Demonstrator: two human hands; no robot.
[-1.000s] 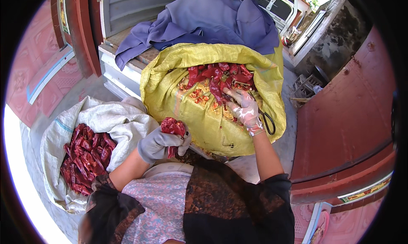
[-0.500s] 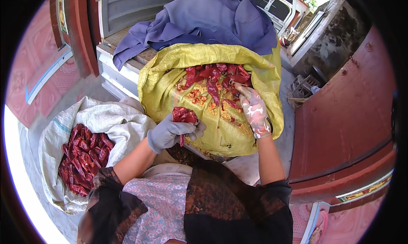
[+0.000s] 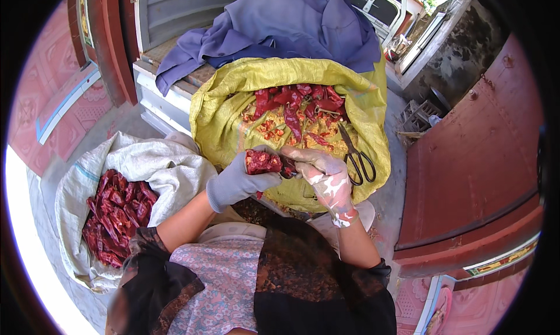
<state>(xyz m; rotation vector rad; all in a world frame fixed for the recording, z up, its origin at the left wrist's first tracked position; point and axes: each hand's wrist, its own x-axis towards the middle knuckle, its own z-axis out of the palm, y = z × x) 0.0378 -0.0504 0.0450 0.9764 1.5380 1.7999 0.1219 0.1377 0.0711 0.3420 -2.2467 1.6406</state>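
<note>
My left hand (image 3: 242,180), in a grey glove, is closed round a small bunch of dried red chilies (image 3: 262,162), with cut ends and seeds showing. My right hand (image 3: 326,180), in a pink camouflage glove, meets it and pinches a dark dried chili (image 3: 287,167) at the bunch's right side. Beyond both hands, a yellow woven sack (image 3: 227,131) gapes, with whole dried chilies (image 3: 294,110) lying over yellow seeds and red bits. Black-handled scissors (image 3: 357,157) rest on its right part, blades pointing away from me.
A white woven sack (image 3: 149,160) full of dried red chilies (image 3: 119,215) stands at the left. Behind the yellow sack, a blue-purple jacket (image 3: 291,26) drapes over a vehicle bed (image 3: 154,93). A dark red metal door (image 3: 472,154) is at the right.
My right hand has come from the far right of the yellow sack to the bunch in my left hand. The scissors now show on the sack where that hand was.
</note>
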